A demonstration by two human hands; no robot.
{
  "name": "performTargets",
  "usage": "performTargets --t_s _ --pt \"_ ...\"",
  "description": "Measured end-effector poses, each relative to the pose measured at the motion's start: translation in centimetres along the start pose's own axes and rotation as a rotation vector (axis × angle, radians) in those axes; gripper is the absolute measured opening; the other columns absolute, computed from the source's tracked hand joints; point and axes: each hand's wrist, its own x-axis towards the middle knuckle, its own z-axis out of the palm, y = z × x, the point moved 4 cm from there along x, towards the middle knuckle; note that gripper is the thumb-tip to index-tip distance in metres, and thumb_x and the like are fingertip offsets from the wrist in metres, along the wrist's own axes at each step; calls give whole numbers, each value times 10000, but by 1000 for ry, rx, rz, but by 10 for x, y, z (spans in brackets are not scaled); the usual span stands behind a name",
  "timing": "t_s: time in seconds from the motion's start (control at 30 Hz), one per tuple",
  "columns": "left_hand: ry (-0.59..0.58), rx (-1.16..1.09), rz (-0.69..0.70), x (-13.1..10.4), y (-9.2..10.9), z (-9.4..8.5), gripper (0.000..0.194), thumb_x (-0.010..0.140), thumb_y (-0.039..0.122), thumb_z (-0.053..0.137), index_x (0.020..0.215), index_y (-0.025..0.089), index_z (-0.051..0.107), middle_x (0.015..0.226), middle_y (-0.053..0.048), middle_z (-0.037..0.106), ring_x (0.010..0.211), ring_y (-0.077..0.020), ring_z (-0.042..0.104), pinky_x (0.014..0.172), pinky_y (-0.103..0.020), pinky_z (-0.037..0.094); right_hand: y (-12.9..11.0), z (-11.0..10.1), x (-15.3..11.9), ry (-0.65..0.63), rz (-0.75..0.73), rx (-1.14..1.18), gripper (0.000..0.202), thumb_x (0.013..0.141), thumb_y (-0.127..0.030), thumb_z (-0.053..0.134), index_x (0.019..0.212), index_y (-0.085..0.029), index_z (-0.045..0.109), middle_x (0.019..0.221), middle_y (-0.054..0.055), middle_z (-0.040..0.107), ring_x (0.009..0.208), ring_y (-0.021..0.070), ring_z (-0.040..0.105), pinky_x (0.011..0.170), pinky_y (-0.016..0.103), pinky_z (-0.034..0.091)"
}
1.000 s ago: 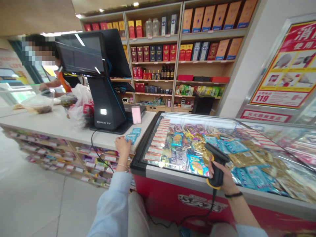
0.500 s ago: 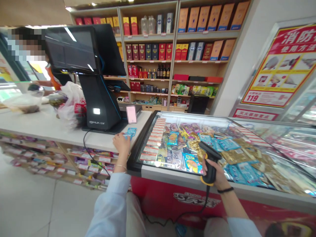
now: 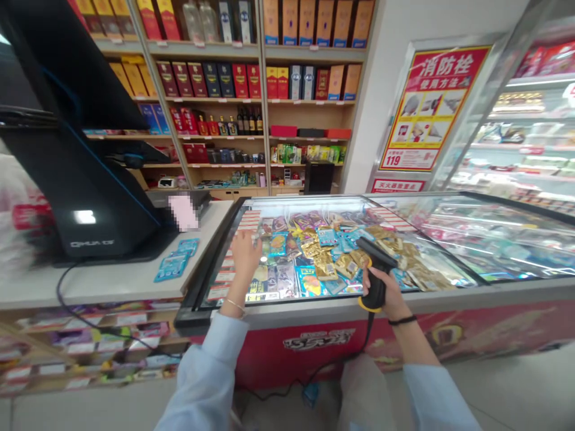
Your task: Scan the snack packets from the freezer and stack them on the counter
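My left hand [image 3: 246, 252] is over the left part of the glass-topped freezer [image 3: 309, 308], its fingers loosely bent and apart, with nothing seen in them. Whether it touches the glass I cannot tell. My right hand [image 3: 390, 294] is wrapped round the grip of a black and yellow barcode scanner [image 3: 376, 263], held above the freezer's front edge. Blue snack packets [image 3: 173, 264] lie on the white counter left of the freezer. Inside the freezer are many packets, among them gold ones [image 3: 327, 264] and blue ones [image 3: 278, 244].
A black checkout terminal [image 3: 99, 197] stands on the counter [image 3: 27, 284] at left, its cable hanging over the front. The scanner's cord [image 3: 332, 360] runs down to the floor. Shelves [image 3: 215, 103] of boxes and bottles rise behind; a red poster [image 3: 435, 108] hangs at right.
My left hand has left the blue packets on the counter and moved right, over the freezer. The view has turned right. My right hand still holds the barcode scanner.
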Motion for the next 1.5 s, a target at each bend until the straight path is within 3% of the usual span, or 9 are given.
performTargets --t_s 0.27,0.37,0.43,0.57,0.67,0.9,1.23,1.4,1.5 --pt "-272 -451 441 -34 147 89 132 870 170 572 975 209 642 1034 -76 655 1045 -244 614 951 -400 482 -8 -61 1 180 -36 36 281 715 -403 788 836 -210 624 492 -54 566 356 131 532 351 232 432" --pt "-412 -627 523 -45 185 117 143 865 161 588 983 212 653 1024 -57 662 983 -209 638 914 -359 508 -5 -77 7 216 -17 59 311 699 -429 796 805 -203 611 495 -48 577 352 133 532 347 236 435" --pt "-449 -715 482 -45 199 133 150 877 152 573 991 206 654 1006 -50 668 927 -188 648 880 -335 521 -4 -84 12 225 -8 83 317 706 -448 784 798 -201 609 503 -41 584 358 138 539 346 240 438" --pt "-324 -695 321 -36 207 158 172 911 175 550 1054 201 641 1050 -73 676 982 -211 646 922 -375 518 -1 -88 19 201 -27 135 303 737 -459 747 841 -207 616 513 -42 582 372 138 544 353 236 439" --pt "-236 -578 316 -32 214 171 216 931 260 578 1132 200 629 1142 -108 671 1118 -265 610 1008 -448 475 1 -88 20 184 -44 155 295 753 -466 723 861 -212 617 516 -48 575 378 131 542 367 228 443" --pt "-334 -474 388 -38 230 195 458 896 345 661 1309 182 551 1266 -162 646 1226 -321 558 1050 -503 428 4 -91 19 212 -36 181 304 731 -474 743 781 -208 604 516 -42 578 373 126 538 361 226 432" --pt "-367 -770 390 -36 225 190 590 792 168 741 1331 216 508 1275 -114 586 1215 -283 570 1050 -463 455 4 -91 21 217 -81 170 303 749 -475 728 769 -212 578 501 -44 569 362 127 532 356 227 452" --pt "-425 -791 362 -40 222 187 572 810 167 709 1348 240 530 1233 -94 589 1043 -238 632 946 -418 516 1 -87 16 241 -124 168 303 746 -468 725 853 -211 605 503 -54 572 355 127 530 347 219 442" --pt "-412 -789 334 -43 221 188 561 816 168 695 1349 243 539 1241 -97 605 1091 -252 628 965 -426 508 1 -86 15 262 -127 164 316 735 -476 731 846 -206 610 501 -50 574 351 128 531 340 218 429"
